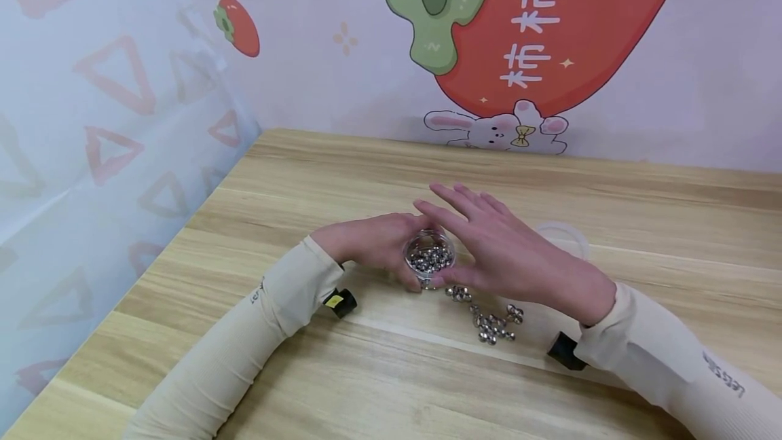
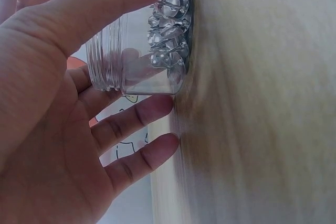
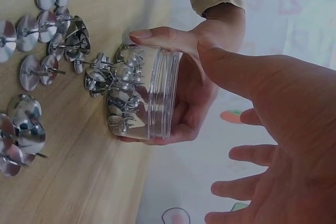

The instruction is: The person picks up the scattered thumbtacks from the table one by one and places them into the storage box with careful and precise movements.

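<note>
"Where's the clear jar [image 3: 167, 95]?"

"Standing open on the table [image 1: 379, 379], well in from its left and far edges, with thumbtacks [image 1: 430, 260] inside."

"And the hands?"

"The left hand [image 1: 381, 243] grips the jar between thumb and fingers. The right hand [image 1: 507, 250] is close by, its fingers spread."

"What else?"

"Loose thumbtacks [image 1: 491, 326], farther from the far edge, and a round lid [image 1: 571, 236] partly behind the right hand."

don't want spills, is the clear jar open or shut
Open: the jar shows a bare threaded rim, thumbtacks visible inside from above.
</note>
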`<act>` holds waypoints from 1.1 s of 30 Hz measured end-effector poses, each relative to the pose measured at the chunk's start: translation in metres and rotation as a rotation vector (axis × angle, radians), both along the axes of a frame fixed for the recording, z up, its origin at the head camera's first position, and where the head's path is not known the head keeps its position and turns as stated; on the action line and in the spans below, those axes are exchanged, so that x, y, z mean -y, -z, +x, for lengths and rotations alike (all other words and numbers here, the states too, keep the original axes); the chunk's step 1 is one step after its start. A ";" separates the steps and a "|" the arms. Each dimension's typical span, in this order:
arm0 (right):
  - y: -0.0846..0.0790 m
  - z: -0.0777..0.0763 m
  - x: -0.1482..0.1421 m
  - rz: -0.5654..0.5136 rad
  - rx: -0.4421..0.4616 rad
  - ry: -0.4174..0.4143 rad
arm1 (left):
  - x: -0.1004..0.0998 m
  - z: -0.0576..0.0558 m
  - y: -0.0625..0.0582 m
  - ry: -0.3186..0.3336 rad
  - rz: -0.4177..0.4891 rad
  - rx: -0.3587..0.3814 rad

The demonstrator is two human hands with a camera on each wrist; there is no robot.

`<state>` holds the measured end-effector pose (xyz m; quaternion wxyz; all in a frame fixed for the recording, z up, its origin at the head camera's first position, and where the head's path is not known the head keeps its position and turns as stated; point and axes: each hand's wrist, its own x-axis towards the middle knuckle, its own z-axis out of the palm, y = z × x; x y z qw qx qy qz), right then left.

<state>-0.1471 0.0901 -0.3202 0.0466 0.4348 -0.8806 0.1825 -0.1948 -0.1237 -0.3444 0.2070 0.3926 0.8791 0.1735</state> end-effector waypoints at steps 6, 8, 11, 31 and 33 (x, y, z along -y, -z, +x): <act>-0.002 0.004 -0.005 0.010 -0.012 0.004 | -0.001 0.000 0.001 -0.010 0.003 0.008; -0.004 0.007 -0.008 0.016 -0.014 0.009 | -0.002 0.000 0.002 -0.014 0.010 0.011; -0.005 0.014 -0.016 0.031 -0.011 0.026 | -0.002 0.000 0.003 -0.026 0.017 0.016; 0.010 0.045 -0.082 0.074 -0.019 0.094 | -0.002 0.000 0.001 -0.064 0.011 0.055; 0.013 0.043 -0.080 0.070 -0.023 0.067 | -0.002 0.000 0.001 -0.069 0.009 0.059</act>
